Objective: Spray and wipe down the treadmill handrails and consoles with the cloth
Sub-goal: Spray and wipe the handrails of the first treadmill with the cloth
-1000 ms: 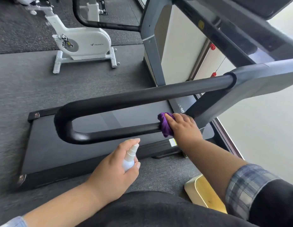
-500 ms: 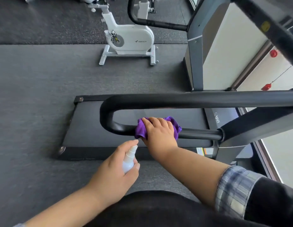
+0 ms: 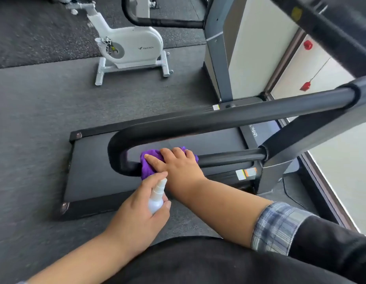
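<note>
A black U-shaped treadmill handrail [image 3: 219, 119] loops across the middle of the view. My right hand [image 3: 178, 167] grips a purple cloth [image 3: 147, 167] wrapped round the lower bar, close to the left bend. Just below it, my left hand [image 3: 137, 214] holds a small white spray bottle [image 3: 156, 197], nozzle up and near the cloth, with the index finger over the top. The console is mostly out of view at the upper right.
The treadmill deck [image 3: 92, 177] lies on grey rubber floor below the rail. A white exercise bike [image 3: 129, 48] stands behind it. A second treadmill's grey upright [image 3: 219, 58] and handrail rise at the top. A window edge runs along the right.
My right hand has slid the cloth leftward along the lower bar, from near the upright to the bend. The left hand with the bottle has stayed close below it.
</note>
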`<state>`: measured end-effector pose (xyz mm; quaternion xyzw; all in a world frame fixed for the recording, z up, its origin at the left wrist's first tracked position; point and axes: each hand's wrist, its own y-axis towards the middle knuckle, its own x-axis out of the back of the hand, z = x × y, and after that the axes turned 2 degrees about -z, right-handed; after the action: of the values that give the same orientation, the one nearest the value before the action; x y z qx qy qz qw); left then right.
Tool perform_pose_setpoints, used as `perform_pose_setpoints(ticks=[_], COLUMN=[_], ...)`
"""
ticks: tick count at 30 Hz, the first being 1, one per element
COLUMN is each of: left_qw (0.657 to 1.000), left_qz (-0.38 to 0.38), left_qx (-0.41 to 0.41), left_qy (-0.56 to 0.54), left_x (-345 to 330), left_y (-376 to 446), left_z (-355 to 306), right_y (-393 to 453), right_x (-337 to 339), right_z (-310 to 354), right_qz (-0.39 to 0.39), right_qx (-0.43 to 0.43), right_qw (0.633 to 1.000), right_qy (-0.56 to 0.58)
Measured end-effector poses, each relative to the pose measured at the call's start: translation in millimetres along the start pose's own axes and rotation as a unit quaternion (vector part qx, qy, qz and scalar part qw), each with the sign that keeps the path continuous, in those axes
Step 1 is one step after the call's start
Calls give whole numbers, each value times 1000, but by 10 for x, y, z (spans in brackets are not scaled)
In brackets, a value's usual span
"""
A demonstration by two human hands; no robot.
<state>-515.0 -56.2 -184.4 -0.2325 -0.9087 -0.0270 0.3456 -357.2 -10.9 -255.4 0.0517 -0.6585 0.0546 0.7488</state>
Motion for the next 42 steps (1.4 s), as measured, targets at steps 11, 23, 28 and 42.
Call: perform_pose_setpoints(ticks=[11,23,28,42], left_qw=[997,994,976,964], left_qz=[78,36,69,67], left_qx=[-25,1,-12,2], left_qy=[-2,106,204,259], left_x=[-586,-1199,-1612,-1853], left_y=[322,839,1111,1267], left_z=[-506,-1007,-1172,-1270], right_y=[-943,-1608,-1820,-1956], right_x=[176,88,72,52], right_z=[-1660,-1747,-1912,-2121], right_qz=[4,77,111,150], right_qx=[-166,-151,-85,-28], right_qw=[985,972,970,967], right_qy=[-39,164,198,206])
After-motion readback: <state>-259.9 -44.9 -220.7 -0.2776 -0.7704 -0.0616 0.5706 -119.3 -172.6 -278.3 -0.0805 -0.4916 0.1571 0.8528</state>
